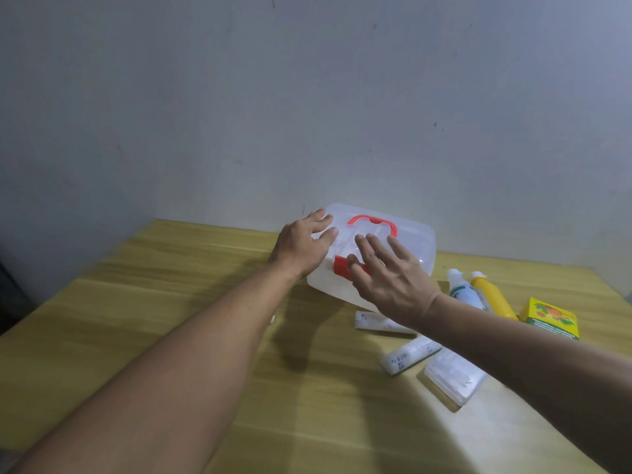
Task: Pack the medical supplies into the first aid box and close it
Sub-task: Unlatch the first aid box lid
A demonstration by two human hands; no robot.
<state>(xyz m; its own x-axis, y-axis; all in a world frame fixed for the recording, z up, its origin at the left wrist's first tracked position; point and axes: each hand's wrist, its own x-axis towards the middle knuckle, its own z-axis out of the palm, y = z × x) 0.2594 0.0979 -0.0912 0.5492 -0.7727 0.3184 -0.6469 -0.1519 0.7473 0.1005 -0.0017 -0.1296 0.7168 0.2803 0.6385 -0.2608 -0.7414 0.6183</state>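
Lower right of the frame, I see the supplies unpacked on the tabletop (171, 336): a flat white packet (455, 379), a gauze roll (408, 355), a sachet (379, 323), two bottles, white (466, 291) and yellow (492, 297), and a yellow carton (552, 318). My right hand (393, 278) hovers, fingers spread, over the red latch (342, 266); it could knock the nearby bottles. At centre, my left hand (302, 246) rests flat on the closed first aid box (415, 248), which may slide as I unlatch it.

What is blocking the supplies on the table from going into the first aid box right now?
The box's own lid. The first aid box is shut, its red latch down at the front, and both hands, left hand and right hand, are over it. The bottles lie beside it, still outside.
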